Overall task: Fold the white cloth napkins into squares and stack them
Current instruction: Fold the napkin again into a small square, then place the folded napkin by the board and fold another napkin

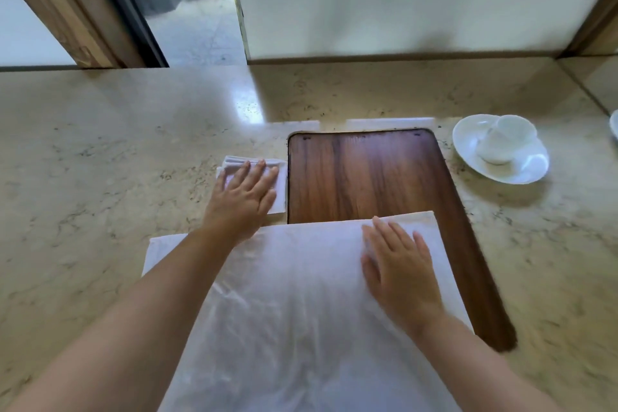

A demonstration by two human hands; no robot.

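Your left hand flat on stack, far left. Right hand flat on open napkin, near; long axis left-right. Right nearer for fold.

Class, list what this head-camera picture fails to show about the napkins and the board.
- Folded stack: napkin count, covered by left hand.
- Open napkin: near edge, cut off by the frame's bottom.
- Wooden board: near part, under the napkin and right hand.
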